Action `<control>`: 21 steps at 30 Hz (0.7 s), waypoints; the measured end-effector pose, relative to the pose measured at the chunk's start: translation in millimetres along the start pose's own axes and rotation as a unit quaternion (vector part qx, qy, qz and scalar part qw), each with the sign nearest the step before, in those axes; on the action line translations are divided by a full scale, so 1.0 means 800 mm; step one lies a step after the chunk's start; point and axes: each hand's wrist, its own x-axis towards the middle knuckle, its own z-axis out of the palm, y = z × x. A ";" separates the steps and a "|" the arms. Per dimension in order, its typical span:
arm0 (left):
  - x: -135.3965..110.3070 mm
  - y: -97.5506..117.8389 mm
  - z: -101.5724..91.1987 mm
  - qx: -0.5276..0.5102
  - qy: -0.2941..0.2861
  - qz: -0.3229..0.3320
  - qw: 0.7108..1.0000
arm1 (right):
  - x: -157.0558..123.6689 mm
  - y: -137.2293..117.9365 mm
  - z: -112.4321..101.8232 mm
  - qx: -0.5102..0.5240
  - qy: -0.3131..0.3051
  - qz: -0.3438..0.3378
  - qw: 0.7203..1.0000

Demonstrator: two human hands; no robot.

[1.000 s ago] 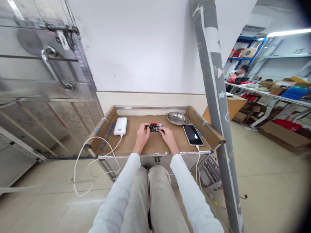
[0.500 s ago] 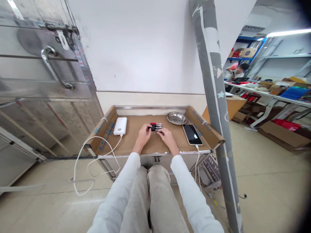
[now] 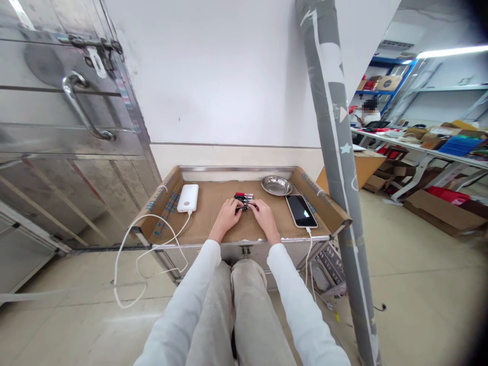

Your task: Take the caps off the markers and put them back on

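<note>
Several markers lie side by side on the brown cardboard top, pointing left to right; a red marker (image 3: 244,194) is farthest from me and black ones are nearer. My left hand (image 3: 227,216) has its fingers closed on the left end of the nearest black marker (image 3: 241,207). From the other side, my right hand (image 3: 262,213) pinches at the right ends of the black markers. Its fingertips partly cover what they hold, a dark pen-like end. Both hands rest low over the surface, a short gap apart.
A white power bank (image 3: 188,197) with a white cable (image 3: 125,254) lies at the left. To the right are a round steel dish (image 3: 276,186) and a plugged-in phone (image 3: 301,211). Raised cardboard sides (image 3: 322,201) edge the top. A wrapped grey pole (image 3: 339,127) leans beside it.
Both hands have come slightly nearer to me, with the nearest black marker now at the near side of the row. The left fingers have flattened over it.
</note>
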 end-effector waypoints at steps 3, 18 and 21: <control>0.001 0.008 -0.003 -0.036 -0.027 0.041 0.998 | 0.000 0.002 0.000 0.003 -0.020 0.004 1.000; 0.007 -0.009 0.021 -0.091 -0.085 0.000 0.992 | 0.003 0.020 0.010 0.003 -0.029 0.022 0.999; 0.006 -0.010 0.022 -0.090 -0.080 -0.002 0.993 | 0.002 0.021 0.011 0.007 -0.027 0.015 1.000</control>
